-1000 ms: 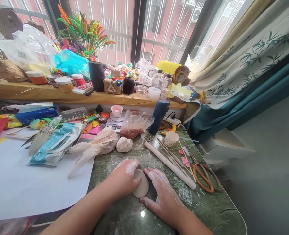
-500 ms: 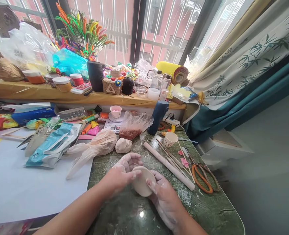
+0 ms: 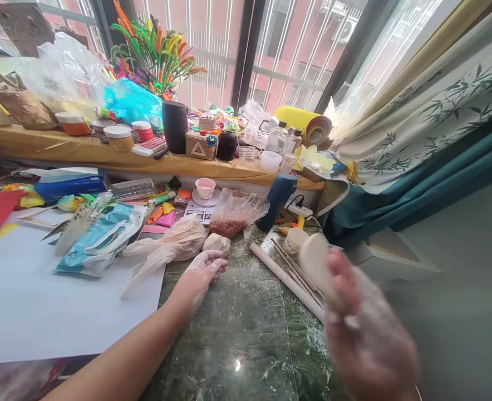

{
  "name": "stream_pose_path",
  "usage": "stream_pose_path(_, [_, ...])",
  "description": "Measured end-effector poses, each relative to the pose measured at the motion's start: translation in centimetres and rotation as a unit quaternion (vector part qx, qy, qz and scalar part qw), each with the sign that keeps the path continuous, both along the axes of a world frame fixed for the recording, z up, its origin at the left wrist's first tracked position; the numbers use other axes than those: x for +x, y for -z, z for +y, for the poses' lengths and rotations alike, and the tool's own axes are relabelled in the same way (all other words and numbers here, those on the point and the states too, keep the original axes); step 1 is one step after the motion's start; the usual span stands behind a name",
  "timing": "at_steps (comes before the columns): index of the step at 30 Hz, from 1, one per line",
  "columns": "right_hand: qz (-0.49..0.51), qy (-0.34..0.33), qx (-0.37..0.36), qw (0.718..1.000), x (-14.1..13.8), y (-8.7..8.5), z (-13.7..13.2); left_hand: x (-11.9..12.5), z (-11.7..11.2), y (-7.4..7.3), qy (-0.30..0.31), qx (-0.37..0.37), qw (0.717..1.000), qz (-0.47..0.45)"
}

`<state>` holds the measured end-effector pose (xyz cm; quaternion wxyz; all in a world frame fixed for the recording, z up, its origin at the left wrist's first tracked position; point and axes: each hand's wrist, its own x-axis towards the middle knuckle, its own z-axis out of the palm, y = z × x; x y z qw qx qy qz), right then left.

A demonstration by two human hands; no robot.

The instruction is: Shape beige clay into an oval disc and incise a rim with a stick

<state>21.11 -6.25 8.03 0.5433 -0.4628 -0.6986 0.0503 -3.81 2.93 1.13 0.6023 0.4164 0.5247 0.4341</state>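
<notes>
My right hand [image 3: 365, 328] is lifted close to the camera at the lower right, smeared by motion, and holds up a flat pale disc of dough [image 3: 314, 260] at its fingertips. My left hand [image 3: 203, 268], dusted white, rests with loosely spread fingers and nothing in it on the green marble tabletop [image 3: 237, 328]. A lump of dough [image 3: 216, 243] lies just beyond its fingertips. A white rolling pin [image 3: 285, 281] lies slantwise between the two hands.
Thin sticks [image 3: 293, 263] and a paper cup [image 3: 293, 239] lie right of the pin. A plastic bag of red powder [image 3: 234, 211], a crumpled glove [image 3: 168, 248], a dark blue bottle [image 3: 276, 200] and white paper [image 3: 41, 301] crowd the back and left. A cluttered shelf [image 3: 116, 159] runs behind.
The dough disc, pressed on the table between both hands, has been lifted by my right hand up and to the right. My left hand has let go and moved forward.
</notes>
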Motion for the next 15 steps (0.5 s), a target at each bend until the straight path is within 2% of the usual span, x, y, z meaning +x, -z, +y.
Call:
stream_pose_path(2, [-0.192, -0.134, 0.008, 0.972, -0.9, 2.6, -0.6, 0.0, 0.0, 0.1, 0.0, 0.005, 1.0, 0.004])
stream_pose_path(3, [-0.247, -0.181, -0.005, 0.952, -1.5, 4.1, -0.8, -0.1, 0.0, 0.2, 0.001, 0.009, 1.0, 0.008])
stream_pose_path(5, [-0.281, -0.228, -0.019, 0.932, -2.4, 6.7, -1.1, -0.3, -0.1, 0.2, 0.022, 0.034, 0.999, 0.035])
stream_pose_path(6, [-0.275, -0.219, -0.028, 0.936, -2.6, 7.7, -1.2, -0.5, -0.2, 0.1, 0.046, 0.056, 0.995, 0.066])
stream_pose_path(8, [-0.219, -0.125, -0.095, 0.963, -2.5, 8.9, -1.3, -0.9, -0.6, -0.2, 0.117, 0.117, 0.973, 0.164])
stream_pose_path(10, [-0.164, -0.04, -0.165, 0.972, -2.3, 9.5, -1.1, -1.3, -1.2, -0.6, 0.204, 0.188, 0.921, 0.272])
stream_pose_path(13, [-0.152, -0.015, -0.215, 0.965, -2.3, 10.2, -0.7, -1.7, -2.0, -1.4, 0.339, 0.267, 0.826, 0.362])
stream_pose_path(15, [-0.172, -0.029, -0.223, 0.959, -2.7, 10.7, -0.5, -1.8, -2.2, -1.9, 0.39, 0.274, 0.791, 0.382])
